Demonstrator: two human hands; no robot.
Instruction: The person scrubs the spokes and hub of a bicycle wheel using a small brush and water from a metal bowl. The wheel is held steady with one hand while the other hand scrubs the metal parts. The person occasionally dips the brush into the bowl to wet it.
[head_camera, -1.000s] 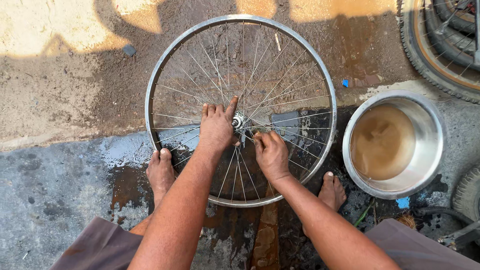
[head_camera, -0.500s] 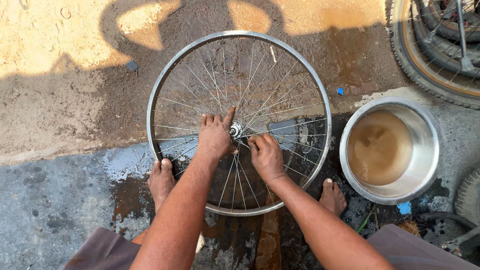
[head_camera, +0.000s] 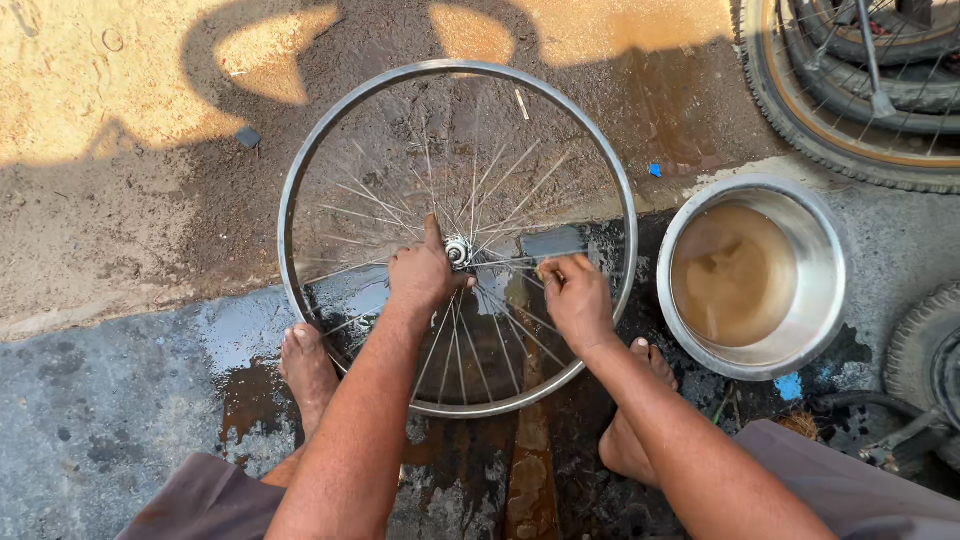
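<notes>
Meanwhile, the left hand (head_camera: 425, 275) has kept its place flat on the spokes just left of the hub (head_camera: 459, 250), fingers together and closed on nothing, while the right hand (head_camera: 578, 298) has drawn a little away from the hub, so the wiping now runs along the spokes. That right grip looks curled, fingertips pinched on something small I cannot make out. The bare wheel rim (head_camera: 300, 180) lies flat on the wet ground, circling both hands, with the steel bowl (head_camera: 830, 260) of muddy water well right of the right grip.
</notes>
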